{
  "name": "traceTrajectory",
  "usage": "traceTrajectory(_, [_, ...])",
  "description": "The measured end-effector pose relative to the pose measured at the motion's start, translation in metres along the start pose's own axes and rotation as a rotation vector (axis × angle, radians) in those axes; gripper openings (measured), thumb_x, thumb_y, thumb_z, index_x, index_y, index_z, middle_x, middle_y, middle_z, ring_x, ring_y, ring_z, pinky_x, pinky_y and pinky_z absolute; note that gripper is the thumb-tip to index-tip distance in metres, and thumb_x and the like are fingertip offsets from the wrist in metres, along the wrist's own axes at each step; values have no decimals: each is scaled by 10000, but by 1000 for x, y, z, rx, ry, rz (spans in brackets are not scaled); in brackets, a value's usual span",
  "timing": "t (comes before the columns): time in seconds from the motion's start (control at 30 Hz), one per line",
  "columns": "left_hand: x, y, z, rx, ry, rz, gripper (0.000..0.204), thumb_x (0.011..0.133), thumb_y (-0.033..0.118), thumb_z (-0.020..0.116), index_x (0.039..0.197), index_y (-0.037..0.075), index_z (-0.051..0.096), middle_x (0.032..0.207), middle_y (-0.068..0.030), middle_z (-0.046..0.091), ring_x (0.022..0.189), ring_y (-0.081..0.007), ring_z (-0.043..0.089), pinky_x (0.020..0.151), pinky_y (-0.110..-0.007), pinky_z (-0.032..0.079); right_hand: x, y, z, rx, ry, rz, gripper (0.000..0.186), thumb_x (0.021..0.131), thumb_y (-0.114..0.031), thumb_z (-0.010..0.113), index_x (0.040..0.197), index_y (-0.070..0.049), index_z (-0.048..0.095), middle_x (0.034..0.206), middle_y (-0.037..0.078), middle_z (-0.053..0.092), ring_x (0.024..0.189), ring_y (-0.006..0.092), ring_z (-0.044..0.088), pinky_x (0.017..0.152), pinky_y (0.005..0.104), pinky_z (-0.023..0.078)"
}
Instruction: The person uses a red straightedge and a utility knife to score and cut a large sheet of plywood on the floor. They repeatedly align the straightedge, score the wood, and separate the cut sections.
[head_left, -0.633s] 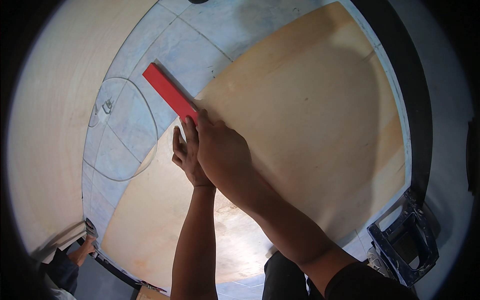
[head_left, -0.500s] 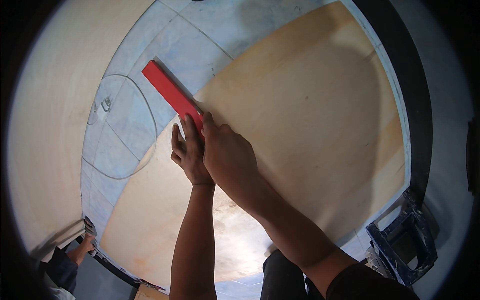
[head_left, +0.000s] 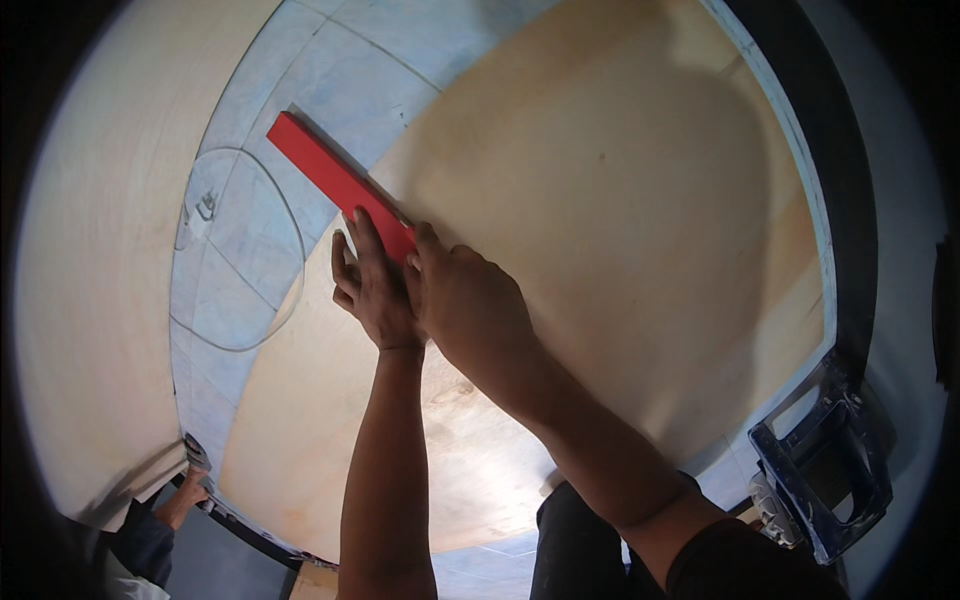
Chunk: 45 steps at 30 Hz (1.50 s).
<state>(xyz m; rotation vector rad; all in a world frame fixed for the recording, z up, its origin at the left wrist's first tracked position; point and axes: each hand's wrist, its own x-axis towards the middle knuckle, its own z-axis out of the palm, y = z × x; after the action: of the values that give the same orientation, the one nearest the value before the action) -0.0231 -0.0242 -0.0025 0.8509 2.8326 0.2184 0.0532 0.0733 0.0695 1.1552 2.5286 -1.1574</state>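
The red bar lies slantwise, its far end over the blue tiles and its near end over the wooden sheet. At this near end the left hand touches the bar with a wide grip, the fingers spread. The right hand is beside the bar's right edge, its grip narrow with fingers bent; I cannot tell whether it holds something. To the left of the bar, a white cable makes a loop.
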Motion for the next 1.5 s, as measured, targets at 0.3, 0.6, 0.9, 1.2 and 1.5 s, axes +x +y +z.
traceTrajectory(0.3, [-1,-4,0,-58,18,26,903,1038,626,456,1731,119,178,1762,-92,330,1608,-393,192,1245,-542,169,-14,10,-15,134,-111,20,331,1101,-246,563,1371,-54,559,843,211,723,777,379,776,669,462,642])
traceTrajectory(0.6, [-2,-5,5,-47,32,69,895,1049,663,386,1732,121,181,1763,-99,326,1610,-401,179,1251,-537,150,-35,26,-14,119,-147,49,398,1102,-202,546,1459,-28,519,911,236,723,834,413,768,751,491,633])
traceTrajectory(0.9, [-4,-1,1,-83,47,64,870,1063,652,388,1733,138,178,1753,-81,336,1604,-379,186,1251,-523,162,-66,45,-15,163,-138,84,421,1117,-232,540,1491,-38,536,911,249,728,851,422,760,748,508,616])
traceTrajectory(1.2, [-6,1,4,-85,89,61,837,1057,604,426,1729,151,216,1741,-63,371,1603,-379,201,1255,-547,160,-102,68,-16,155,-88,75,422,1106,-218,567,1493,-54,536,921,245,729,821,424,750,740,515,612])
traceTrajectory(1.5, [-9,-1,8,-93,118,77,838,1061,635,388,1724,146,239,1744,-49,369,1594,-384,216,1263,-560,152,-140,92,-13,129,-39,58,452,1093,-218,606,1521,-86,541,867,211,705,743,387,737,699,480,609])
